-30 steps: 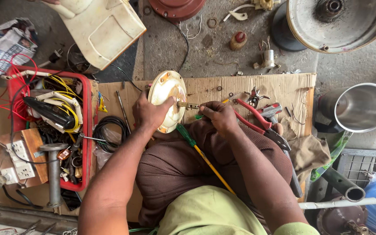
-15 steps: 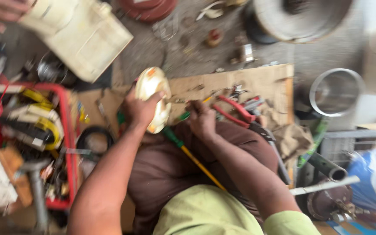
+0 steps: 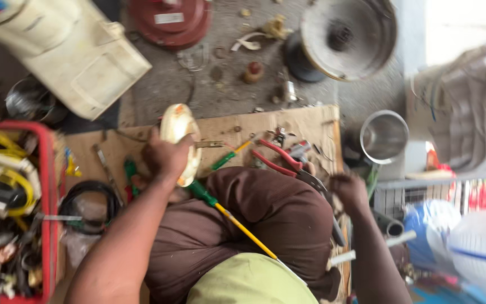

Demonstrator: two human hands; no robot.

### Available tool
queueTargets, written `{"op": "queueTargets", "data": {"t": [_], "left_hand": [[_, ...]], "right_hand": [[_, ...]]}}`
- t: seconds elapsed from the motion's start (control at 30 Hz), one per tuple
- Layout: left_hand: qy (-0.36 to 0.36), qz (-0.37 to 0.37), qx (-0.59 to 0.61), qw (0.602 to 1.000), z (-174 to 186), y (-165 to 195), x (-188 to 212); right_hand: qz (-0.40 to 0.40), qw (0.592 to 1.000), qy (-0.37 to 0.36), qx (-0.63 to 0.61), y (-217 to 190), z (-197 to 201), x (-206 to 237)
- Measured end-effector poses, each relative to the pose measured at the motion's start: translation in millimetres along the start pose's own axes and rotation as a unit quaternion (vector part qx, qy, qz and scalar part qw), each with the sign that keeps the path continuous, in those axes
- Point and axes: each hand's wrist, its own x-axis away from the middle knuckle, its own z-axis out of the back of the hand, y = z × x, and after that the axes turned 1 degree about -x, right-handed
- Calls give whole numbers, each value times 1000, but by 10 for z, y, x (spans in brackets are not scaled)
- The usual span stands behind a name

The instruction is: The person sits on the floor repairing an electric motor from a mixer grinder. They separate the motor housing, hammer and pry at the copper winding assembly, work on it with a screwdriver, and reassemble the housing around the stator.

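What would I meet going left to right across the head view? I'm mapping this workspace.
Red crate of wires → black cable coil → left hand holding cream round part → red-handled pliers → right hand → steel pot.

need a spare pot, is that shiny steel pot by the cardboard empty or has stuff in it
Empty, as far as shows: the steel pot stands upright, mouth open, and only bare shiny metal shows inside, though the picture is blurred.

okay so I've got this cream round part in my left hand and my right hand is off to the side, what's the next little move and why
Probably bring the right hand back toward the red-handled pliers or the green-handled screwdriver on the cardboard. The left hand grips the cream round part alone, and the right hand looks empty, though blur makes that uncertain, so a tool seems needed first.
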Motion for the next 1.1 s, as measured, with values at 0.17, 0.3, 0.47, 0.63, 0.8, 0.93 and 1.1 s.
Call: {"op": "queueTargets", "data": {"t": [0.17,0.3,0.47,0.63,0.8,0.93,1.1], "left_hand": [[-15,35,29,999,32,-47,-72],[-41,49,54,997,115,-100,-111],[-53,41,36,997,260,-134,-194],[-72,49,45,995,351,-137,-189],[-102,59,42,992,431,-126,-176],[-120,77,39,989,497,-81,-204],[-114,71,33,990,482,-66,-245]], "right_hand": [[93,992,-31,84,621,-361,120],[64,991,17,119,582,-449,108],[34,991,-72,107,96,-191,205],[-52,990,-114,71,-361,69,325],[-23,990,-44,132,-460,258,432],[-31,993,2,116,-486,505,563],[-25,987,-85,-134,-585,834,817]]}}
